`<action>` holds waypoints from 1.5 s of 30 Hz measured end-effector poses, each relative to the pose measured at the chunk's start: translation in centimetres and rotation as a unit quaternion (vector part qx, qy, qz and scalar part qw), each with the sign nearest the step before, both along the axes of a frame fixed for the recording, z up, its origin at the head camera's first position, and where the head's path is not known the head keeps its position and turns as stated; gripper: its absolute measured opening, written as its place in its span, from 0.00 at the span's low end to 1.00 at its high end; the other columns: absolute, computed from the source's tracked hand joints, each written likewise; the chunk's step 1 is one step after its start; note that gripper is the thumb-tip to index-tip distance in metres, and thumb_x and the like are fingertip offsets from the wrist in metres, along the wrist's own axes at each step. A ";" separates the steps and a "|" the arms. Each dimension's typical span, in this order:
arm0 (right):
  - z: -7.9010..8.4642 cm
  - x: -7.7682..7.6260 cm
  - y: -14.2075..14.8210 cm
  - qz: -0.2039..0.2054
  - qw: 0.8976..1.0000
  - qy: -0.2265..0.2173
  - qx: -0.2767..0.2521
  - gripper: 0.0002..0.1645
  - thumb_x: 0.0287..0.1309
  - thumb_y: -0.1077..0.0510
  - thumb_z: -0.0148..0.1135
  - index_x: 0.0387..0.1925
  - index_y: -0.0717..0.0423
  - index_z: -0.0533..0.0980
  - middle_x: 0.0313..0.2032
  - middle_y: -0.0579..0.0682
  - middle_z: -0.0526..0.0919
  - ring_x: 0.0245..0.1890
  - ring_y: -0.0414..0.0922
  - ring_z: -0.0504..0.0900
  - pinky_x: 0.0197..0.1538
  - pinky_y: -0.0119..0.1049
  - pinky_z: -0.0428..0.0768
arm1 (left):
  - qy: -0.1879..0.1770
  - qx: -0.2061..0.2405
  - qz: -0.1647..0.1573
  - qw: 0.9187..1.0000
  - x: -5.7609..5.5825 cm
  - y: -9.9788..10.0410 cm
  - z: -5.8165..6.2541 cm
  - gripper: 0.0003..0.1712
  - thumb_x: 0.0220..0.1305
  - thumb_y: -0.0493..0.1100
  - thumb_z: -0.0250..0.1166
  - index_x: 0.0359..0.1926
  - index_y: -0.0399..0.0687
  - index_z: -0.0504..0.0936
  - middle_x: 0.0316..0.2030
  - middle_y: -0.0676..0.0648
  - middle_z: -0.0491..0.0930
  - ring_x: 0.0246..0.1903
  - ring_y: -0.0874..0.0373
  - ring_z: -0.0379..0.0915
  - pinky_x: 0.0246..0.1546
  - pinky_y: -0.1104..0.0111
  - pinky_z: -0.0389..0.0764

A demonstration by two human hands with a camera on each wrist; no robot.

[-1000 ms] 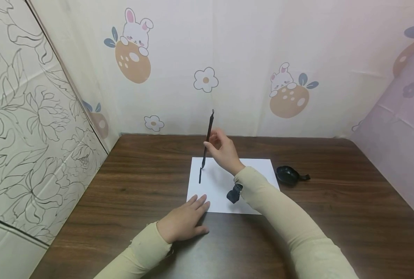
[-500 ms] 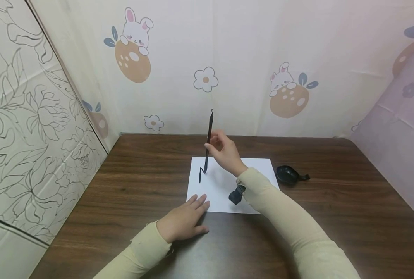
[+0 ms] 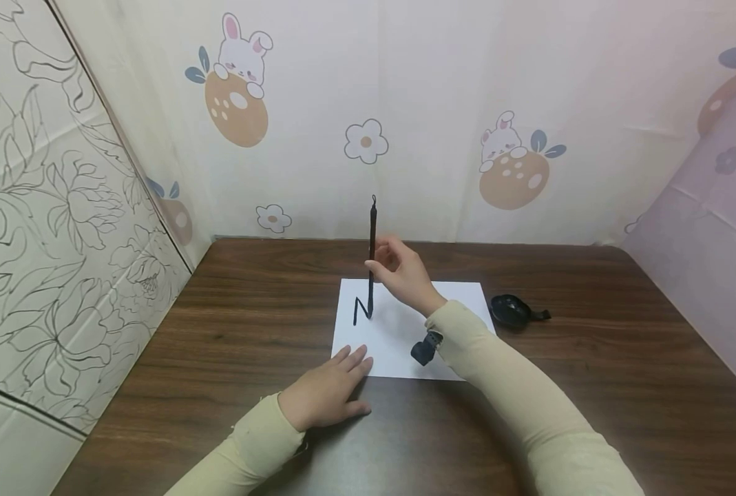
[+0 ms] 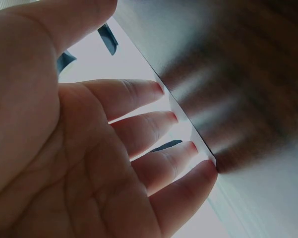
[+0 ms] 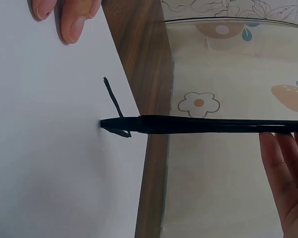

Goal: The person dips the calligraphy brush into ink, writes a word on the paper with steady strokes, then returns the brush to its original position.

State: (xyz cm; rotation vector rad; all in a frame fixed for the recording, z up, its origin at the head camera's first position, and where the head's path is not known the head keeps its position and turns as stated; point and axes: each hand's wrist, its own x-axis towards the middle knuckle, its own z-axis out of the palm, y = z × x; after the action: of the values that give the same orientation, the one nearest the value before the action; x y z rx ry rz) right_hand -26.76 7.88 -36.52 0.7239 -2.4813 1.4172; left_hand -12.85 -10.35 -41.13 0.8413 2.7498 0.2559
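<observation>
My right hand [image 3: 401, 274] pinches a dark writing brush [image 3: 372, 238] partway along its handle and holds it nearly upright. The inked tip touches a white sheet of paper [image 3: 398, 337], at the low end of a slanting stroke. Black ink strokes [image 3: 356, 310] on the paper's left part form a zigzag like an N. In the right wrist view the brush [image 5: 198, 124] reaches across to the paper [image 5: 44, 129]. My left hand [image 3: 330, 389] lies with spread fingers, its fingertips on the paper's lower left corner and the thumb over the table.
A small black ink dish [image 3: 511, 311] with a short handle stands right of the paper on the brown wooden table [image 3: 250, 331]. A patterned curtain [image 3: 429, 158] rises behind the table's back edge. A flower-patterned panel [image 3: 64, 207] stands on the left.
The brush tip has moved down and to the right, adding a slanting stroke from the top of the first line. The brush now stands more upright. The left hand has stayed in place.
</observation>
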 end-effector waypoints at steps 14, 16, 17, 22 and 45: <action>0.3 0.1 0.4 0.028 0.999 -0.021 0.002 0.17 0.63 0.57 0.65 0.52 0.49 0.72 0.38 0.52 0.79 0.33 0.47 0.79 0.35 0.35 0.86 | -0.004 0.000 0.004 1.000 0.0 0.0 -0.1 0.42 0.64 0.61 0.63 0.72 0.49 0.64 0.75 0.47 0.57 0.74 0.45 0.52 0.69 0.51 0.67; 0.4 0.1 0.5 0.029 0.999 -0.024 0.000 0.18 0.63 0.57 0.65 0.52 0.50 0.72 0.39 0.53 0.79 0.33 0.47 0.79 0.35 0.35 0.86 | -0.004 -0.002 0.006 1.000 0.0 0.0 -0.1 0.42 0.63 0.61 0.63 0.73 0.49 0.64 0.75 0.47 0.56 0.75 0.45 0.52 0.69 0.51 0.67; 0.5 0.0 0.6 0.028 0.999 -0.025 -0.003 0.18 0.62 0.57 0.65 0.53 0.50 0.72 0.39 0.53 0.79 0.33 0.47 0.79 0.35 0.35 0.86 | -0.004 -0.001 0.006 1.000 0.0 0.0 -0.1 0.42 0.64 0.61 0.63 0.73 0.49 0.64 0.75 0.47 0.56 0.75 0.45 0.52 0.69 0.51 0.67; 0.7 -0.2 0.8 0.023 0.999 -0.027 -0.019 0.18 0.62 0.58 0.64 0.53 0.51 0.73 0.40 0.54 0.79 0.34 0.48 0.79 0.35 0.37 0.86 | 0.000 0.004 0.003 1.000 0.1 0.0 -0.1 0.42 0.63 0.60 0.64 0.72 0.48 0.64 0.75 0.46 0.57 0.74 0.44 0.53 0.68 0.51 0.67; 0.0 -1.2 1.4 0.011 0.999 -0.028 -0.022 0.19 0.64 0.56 0.63 0.54 0.54 0.71 0.43 0.55 0.80 0.37 0.49 0.79 0.39 0.40 0.85 | 0.009 0.003 0.001 1.000 0.0 -0.1 -0.4 0.42 0.63 0.61 0.63 0.72 0.48 0.64 0.75 0.46 0.58 0.74 0.44 0.53 0.69 0.52 0.67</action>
State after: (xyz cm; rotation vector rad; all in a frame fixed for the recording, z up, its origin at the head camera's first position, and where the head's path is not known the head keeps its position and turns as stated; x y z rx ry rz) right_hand -27.92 9.24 -36.56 0.7150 -2.4824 1.5169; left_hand -12.86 -10.45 -41.52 0.8473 2.7677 0.2569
